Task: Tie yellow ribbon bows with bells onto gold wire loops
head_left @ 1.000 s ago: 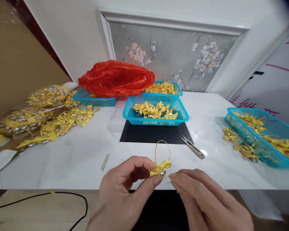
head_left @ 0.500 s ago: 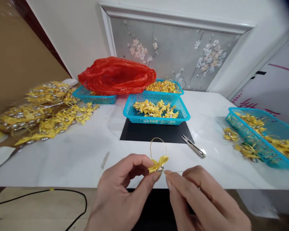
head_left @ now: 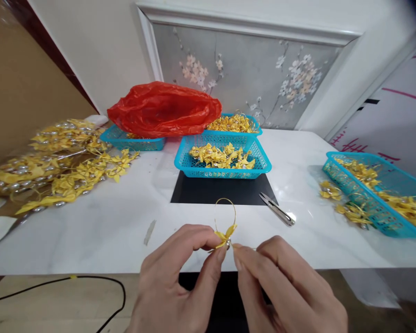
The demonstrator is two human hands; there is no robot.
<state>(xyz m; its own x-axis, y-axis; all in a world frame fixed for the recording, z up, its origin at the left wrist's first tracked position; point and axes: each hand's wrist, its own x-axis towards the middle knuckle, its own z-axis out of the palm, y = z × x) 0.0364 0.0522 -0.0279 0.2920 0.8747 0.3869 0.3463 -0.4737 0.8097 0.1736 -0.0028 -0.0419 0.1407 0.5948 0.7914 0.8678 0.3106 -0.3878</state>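
Head view: two hands work one yellow bow (head_left: 225,235) just above the near edge of the white table (head_left: 100,231).

Left hand (head_left: 180,286) pinches the bow between thumb and forefinger; a gold loop (head_left: 224,210) stands upright from it. Right hand (head_left: 284,291) has its fingertips closed on a thin thread at the bow's right side, touching the left fingertips. Snips (head_left: 276,211) lie just beyond, near a black mat (head_left: 194,192) and a blue basket (head_left: 223,159) of bows.

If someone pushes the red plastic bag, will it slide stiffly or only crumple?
The red plastic bag looks thin and wrinkled, so it would probably crumple, not slide stiffly. It seems light. It lies over a blue basket, so a push might drag it off.
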